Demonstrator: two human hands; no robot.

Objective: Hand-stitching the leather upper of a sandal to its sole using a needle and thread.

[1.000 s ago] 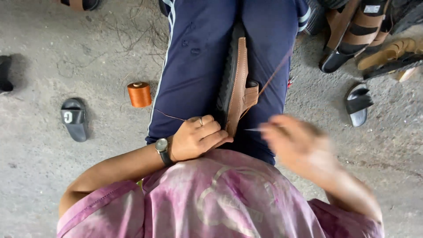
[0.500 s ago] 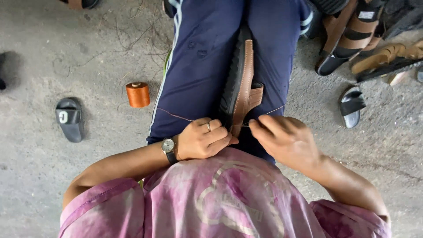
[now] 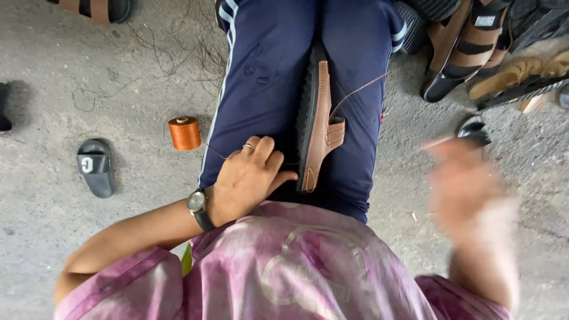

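Observation:
A brown sandal with a black sole (image 3: 316,124) stands on edge, clamped between my knees in dark blue trousers. My left hand (image 3: 249,178), with a ring and a wristwatch, rests on my left thigh with its thumb touching the sandal's heel end. A thin brown thread (image 3: 355,93) runs from the sandal's strap up and to the right. My right hand (image 3: 465,184) is badly blurred, out to the right of my leg above the concrete floor. Its fingers look pinched together, on what seems to be the thread end or a needle.
An orange thread spool (image 3: 184,133) stands on the concrete left of my leg. A small black slide sandal (image 3: 95,167) lies further left. Several brown and black sandals (image 3: 474,53) are heaped at the upper right. Loose thread scraps (image 3: 178,47) litter the floor.
My right hand has swung away from the sandal out to the right, drawing the thread with it. My left hand has opened slightly and stayed by the sandal's heel.

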